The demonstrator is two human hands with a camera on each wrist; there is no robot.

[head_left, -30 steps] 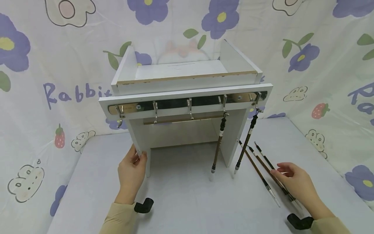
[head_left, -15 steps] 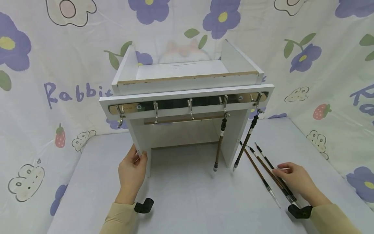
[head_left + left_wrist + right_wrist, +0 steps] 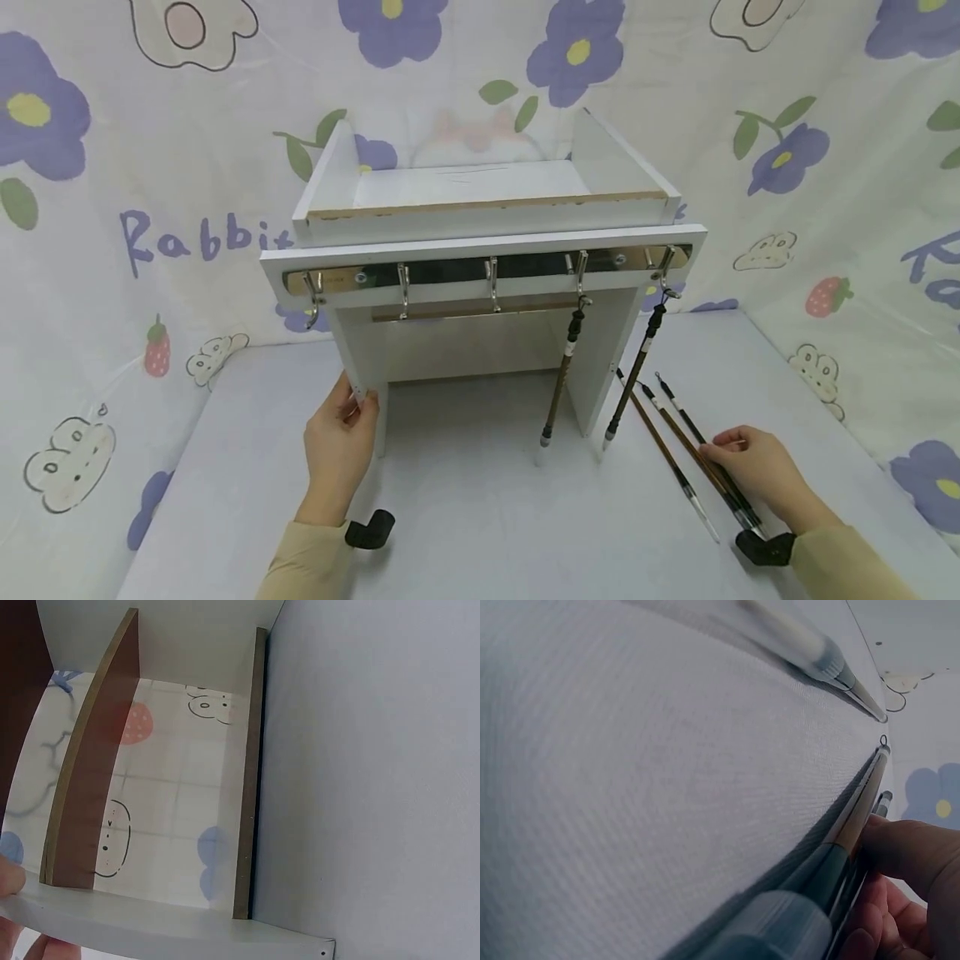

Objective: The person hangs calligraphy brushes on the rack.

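My left hand (image 3: pixel 339 446) and right hand (image 3: pixel 761 475) are bare. I wear tan sleeves, the left sleeve (image 3: pixel 306 560) at lower left, the right sleeve (image 3: pixel 840 560) at lower right. Beside each cuff sits a small black, elbow-shaped piece: a left black piece (image 3: pixel 371 530) and a right black piece (image 3: pixel 763 550).

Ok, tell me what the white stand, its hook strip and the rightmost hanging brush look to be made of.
White stand: likely coated wood-based board, smooth and white; brown raw-looking edges suggest it.
Hook strip: apparently polished metal, given its mirror-like shine.
Rightmost hanging brush: dark brown handle, possibly wood or bamboo; its tip is too blurred to tell.
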